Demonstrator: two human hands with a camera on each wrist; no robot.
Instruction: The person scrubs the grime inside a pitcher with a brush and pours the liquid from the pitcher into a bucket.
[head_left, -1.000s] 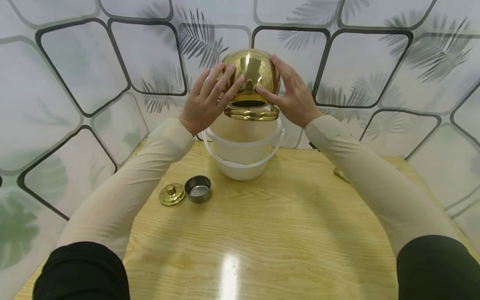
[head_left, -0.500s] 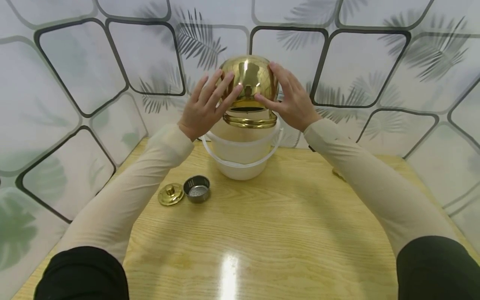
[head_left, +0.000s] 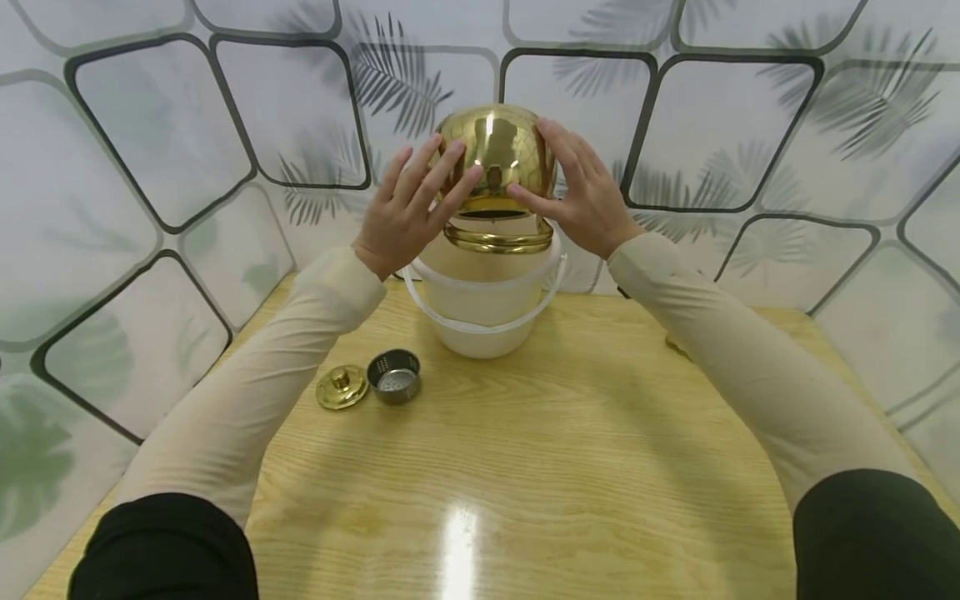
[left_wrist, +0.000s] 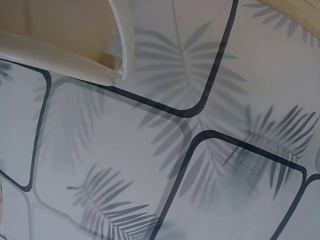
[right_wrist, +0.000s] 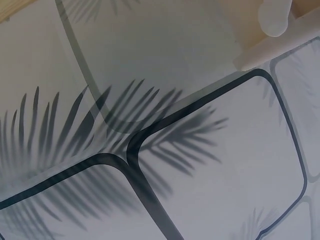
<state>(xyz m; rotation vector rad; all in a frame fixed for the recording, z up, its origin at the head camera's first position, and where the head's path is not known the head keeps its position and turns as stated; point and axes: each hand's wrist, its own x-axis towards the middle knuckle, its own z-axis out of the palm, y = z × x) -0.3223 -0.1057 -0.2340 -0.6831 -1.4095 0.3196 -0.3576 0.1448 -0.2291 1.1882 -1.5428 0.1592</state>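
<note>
A shiny gold teapot, tipped with its dark opening downward, hangs over a white plastic bucket in the head view. A gold band, which looks like its handle, crosses below the opening. My left hand holds the pot's left side, fingers spread along the round wall. On the other side my right hand grips it, thumb on the front and fingers up the side. Both wrist views catch only the bucket's rim and the wall; neither hand appears in them.
Left of the bucket, on the wooden table, a gold lid with a knob lies beside a perforated metal strainer basket. A small tan object shows partly behind the right sleeve. A patterned wall covering stands close behind.
The teapot and both hands dip slightly after the first frame, then rise a little by now. The opening looks narrower than a second ago. Bucket, lid and strainer basket stay in place.
</note>
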